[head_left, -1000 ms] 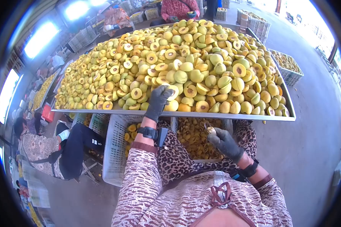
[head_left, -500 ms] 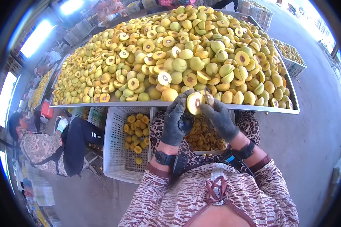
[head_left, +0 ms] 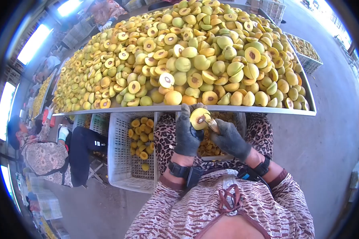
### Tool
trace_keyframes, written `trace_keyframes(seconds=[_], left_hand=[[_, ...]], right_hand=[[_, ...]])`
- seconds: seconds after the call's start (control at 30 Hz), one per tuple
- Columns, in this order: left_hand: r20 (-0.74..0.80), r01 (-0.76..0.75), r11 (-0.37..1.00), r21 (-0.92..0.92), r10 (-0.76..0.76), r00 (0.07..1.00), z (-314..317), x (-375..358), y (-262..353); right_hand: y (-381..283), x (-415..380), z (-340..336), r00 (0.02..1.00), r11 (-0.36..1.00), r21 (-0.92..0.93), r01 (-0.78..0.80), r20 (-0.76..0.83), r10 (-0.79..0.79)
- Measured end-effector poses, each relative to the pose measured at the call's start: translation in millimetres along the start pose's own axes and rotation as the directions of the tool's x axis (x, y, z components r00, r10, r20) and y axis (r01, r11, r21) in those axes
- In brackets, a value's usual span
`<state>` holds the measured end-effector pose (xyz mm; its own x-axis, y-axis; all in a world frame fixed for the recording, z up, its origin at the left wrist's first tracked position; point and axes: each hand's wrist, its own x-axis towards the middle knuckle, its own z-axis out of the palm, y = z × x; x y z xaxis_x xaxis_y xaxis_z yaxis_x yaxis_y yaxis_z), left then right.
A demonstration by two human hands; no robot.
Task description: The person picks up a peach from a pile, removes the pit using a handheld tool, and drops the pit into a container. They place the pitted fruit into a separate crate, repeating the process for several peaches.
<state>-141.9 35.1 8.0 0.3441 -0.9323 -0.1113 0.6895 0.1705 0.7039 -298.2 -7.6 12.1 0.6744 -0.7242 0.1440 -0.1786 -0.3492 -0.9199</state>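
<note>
My left hand point(head_left: 187, 133), in a dark grey glove, is closed around a halved yellow peach point(head_left: 198, 118), cut face up with its brown centre showing. My right hand point(head_left: 230, 137), gloved alike, grips a small pitting tool point(head_left: 214, 126), partly hidden by the fingers. Its tip meets the centre of the cut face; the exact shape of the tip is hidden. Both hands are just below the front rim of a metal table point(head_left: 179, 108) heaped with peach halves point(head_left: 183, 63). Beneath my hands, between my knees, a crate point(head_left: 223, 158) holds yellow pieces.
A white plastic crate point(head_left: 116, 159) with several pitted halves stands left of my legs. Another person point(head_left: 48, 155) sits at the left, and another person's gloved hand point(head_left: 106, 26) reaches at the far left edge of the pile. A filled crate point(head_left: 309, 59) stands to the right.
Both hands have come down and slightly toward me, off the table's rim. The peach half is tilted more, and the tool has moved onto its centre.
</note>
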Motion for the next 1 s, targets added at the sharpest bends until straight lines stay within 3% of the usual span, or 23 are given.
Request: trace_keyframes(seconds=[0.07, 0.23, 0.33, 0.47, 0.57, 0.63, 0.77, 0.83, 0.87, 0.9, 0.97, 1.0], left_hand=[[-0.036, -0.007, 0.999, -0.041, 0.006, 0.999, -1.3, 2.4, -3.8], [-0.129, -0.032, 0.993, -0.115, 0.017, 0.991, -3.7, 7.9, -9.9], [-0.145, -0.038, 0.991, -0.132, 0.018, 0.989, -5.4, 13.8, -13.1], [-0.085, -0.067, 0.998, 0.009, 0.068, 0.994, 2.0, 10.9, -13.9], [-0.084, -0.092, 0.994, 0.053, 0.096, 0.992, 7.1, 8.5, -14.6], [-0.008, -0.187, 0.976, 0.108, 0.189, 0.982, 12.4, 8.0, -11.4], [-0.057, -0.115, 0.993, -0.022, 0.114, 0.992, 11.9, 7.9, -12.2], [-0.012, -0.131, 0.984, 0.123, 0.134, 0.991, 10.4, 8.4, -9.0], [-0.027, -0.175, 0.942, 0.285, 0.191, 0.981, 18.1, 6.3, -4.4], [-0.024, -0.169, 0.942, 0.291, 0.184, 0.983, 20.1, 5.8, -2.7], [0.022, -0.199, 0.97, 0.139, 0.198, 0.98, 24.2, 6.8, -0.5], [-0.018, -0.108, 0.992, 0.072, 0.109, 0.994, 25.8, 4.8, 2.2]], right_hand=[[-1.0, 3.0, 2.8, 0.998, 0.998, -0.047, -0.041, 0.042, 0.042], [7.2, 5.4, 25.3, 0.998, 0.953, 0.297, 0.054, -0.053, -0.04], [15.6, 5.2, 26.1, 0.999, 0.975, 0.217, -0.047, 0.018, 0.044], [18.3, 5.7, 27.5, 1.0, 0.976, 0.22, -0.002, -0.025, 0.008], [20.6, 2.9, 29.8, 0.999, 0.971, 0.237, -0.008, -0.049, 0.02], [18.5, 8.2, 27.1, 0.997, 0.929, 0.361, -0.078, 0.018, 0.076], [22.1, 11.6, 31.3, 0.998, 0.968, 0.247, -0.038, -0.047, 0.051], [32.6, 13.9, 34.0, 0.998, 0.984, 0.167, -0.069, 0.014, 0.068], [29.1, 13.5, 34.2, 0.997, 0.982, 0.175, -0.073, 0.012, 0.072], [24.2, 13.7, 32.8, 0.991, 0.96, 0.252, -0.119, 0.095, 0.098], [20.8, 11.3, 33.8, 0.98, 0.929, 0.33, -0.168, 0.155, 0.122], [21.5, 9.5, 36.5, 0.977, 0.869, 0.46, -0.18, 0.183, 0.105]])
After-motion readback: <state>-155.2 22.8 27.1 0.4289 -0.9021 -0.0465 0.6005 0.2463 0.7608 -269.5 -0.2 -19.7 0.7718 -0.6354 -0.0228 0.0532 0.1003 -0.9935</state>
